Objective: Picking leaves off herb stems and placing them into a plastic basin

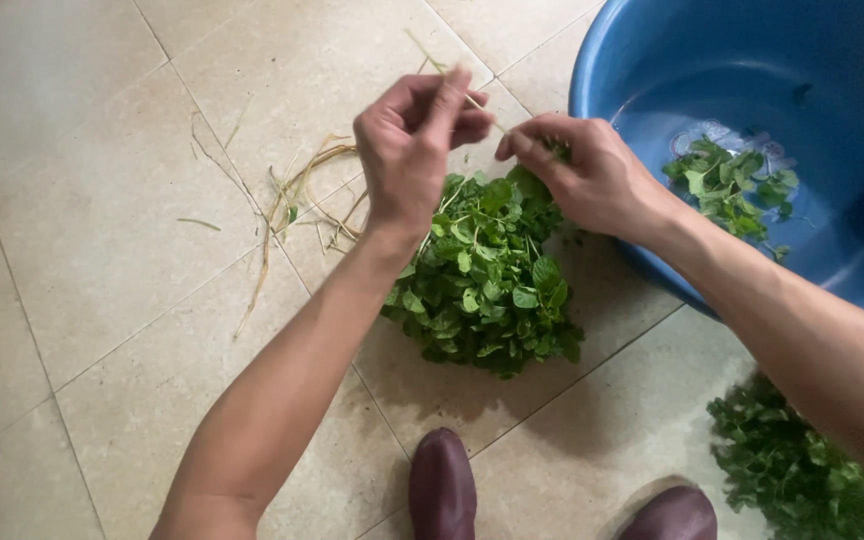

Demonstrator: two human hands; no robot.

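While a few sprigs lie in the blue basin, my left hand and right hand pinch one pale stem; the floor bunch remains unsorted.

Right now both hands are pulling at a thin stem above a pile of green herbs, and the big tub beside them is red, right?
Not quite: the tub is blue, as the head view shows. Both the left hand and right hand do pinch a thin stem above the herb pile.

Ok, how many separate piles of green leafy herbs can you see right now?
3. One large heap of green leafy herbs on the tiled floor below both hands, a small clump inside the blue plastic basin, and one pile at bottom right, partly cut off.
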